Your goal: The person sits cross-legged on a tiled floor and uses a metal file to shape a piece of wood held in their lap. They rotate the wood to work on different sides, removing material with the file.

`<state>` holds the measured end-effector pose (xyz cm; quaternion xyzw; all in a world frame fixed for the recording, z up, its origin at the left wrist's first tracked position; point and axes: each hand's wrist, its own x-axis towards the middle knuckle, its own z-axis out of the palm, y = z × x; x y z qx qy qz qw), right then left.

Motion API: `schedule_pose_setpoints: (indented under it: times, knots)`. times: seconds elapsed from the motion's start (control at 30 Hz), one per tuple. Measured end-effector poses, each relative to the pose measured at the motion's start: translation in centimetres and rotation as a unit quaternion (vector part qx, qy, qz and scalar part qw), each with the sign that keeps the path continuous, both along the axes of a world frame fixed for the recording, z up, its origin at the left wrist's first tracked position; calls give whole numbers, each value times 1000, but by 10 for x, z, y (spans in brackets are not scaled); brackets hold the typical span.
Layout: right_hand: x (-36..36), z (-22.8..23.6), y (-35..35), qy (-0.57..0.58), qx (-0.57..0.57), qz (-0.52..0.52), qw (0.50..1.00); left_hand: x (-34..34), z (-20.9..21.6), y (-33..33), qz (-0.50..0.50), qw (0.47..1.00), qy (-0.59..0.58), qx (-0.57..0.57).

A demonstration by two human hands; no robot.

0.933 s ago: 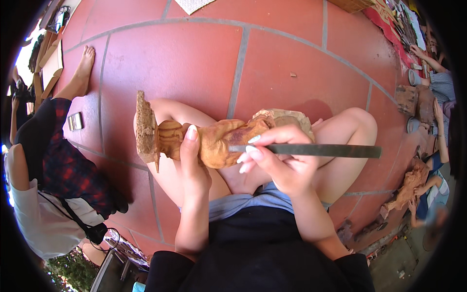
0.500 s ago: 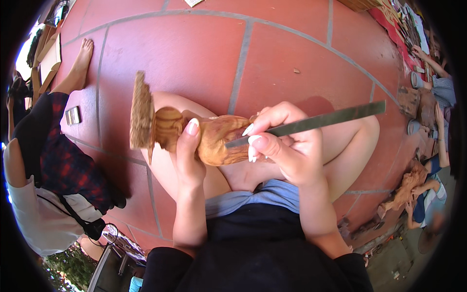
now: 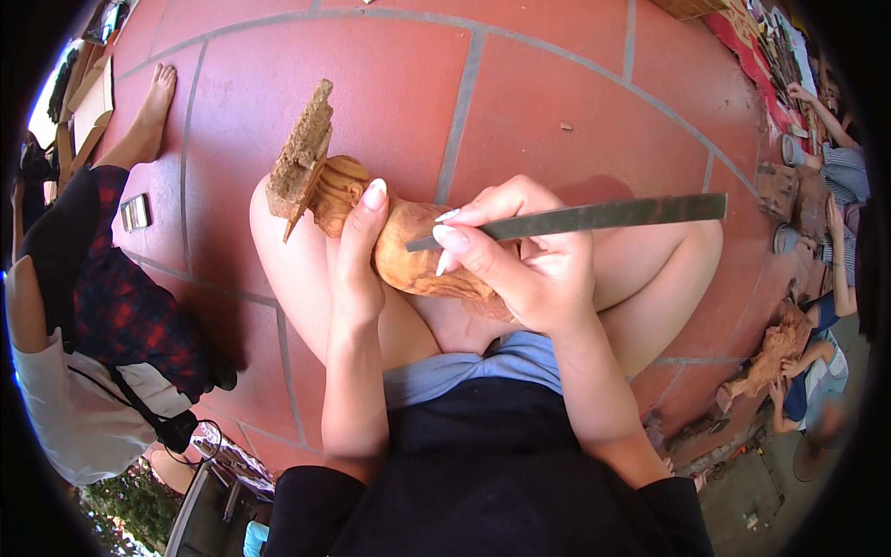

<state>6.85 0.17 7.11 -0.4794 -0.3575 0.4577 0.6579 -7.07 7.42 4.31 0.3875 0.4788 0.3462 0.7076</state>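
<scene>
Turning the wooden carving (image 3: 399, 262) has tipped its rough slab (image 3: 302, 153) toward the upper right, bringing a smooth, rounded side under the dark flat tool (image 3: 603, 216), whose tip sat over darker, grooved wood 0.5 s ago. For the work, that probably means you have moved to another patch — though from this angle it is hard to tell whether the tip presses or merely rests. The carving lies left of center in the frame, above your folded legs (image 3: 664, 269). Your left hand (image 3: 357, 269) clasps it, thumb upright along the visible face, fingers mostly hidden. Your right hand (image 3: 548, 269), right of center, pinches the tool between thumb and fingers — pen-fashion, tip pointing left. Your 2 forearms rise from the lower edge, angled inward.
</scene>
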Motion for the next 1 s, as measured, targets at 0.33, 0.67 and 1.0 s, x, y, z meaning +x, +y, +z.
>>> schedule_pose_setpoints:
  times: [0.33, 0.67, 1.0]
  knots:
    - [1, -2, 3, -40, -54, 21, 998, -2, -2, 1, 0, 1000, -17, -13]
    - [-1, -11, 5, -39, -13, 4, 999, -7, -10, 3, -29, 998, 36, 49]
    - [5, -10, -3, 5, -19, 25, 999, -5, -2, -2, -30, 999, -15, 19]
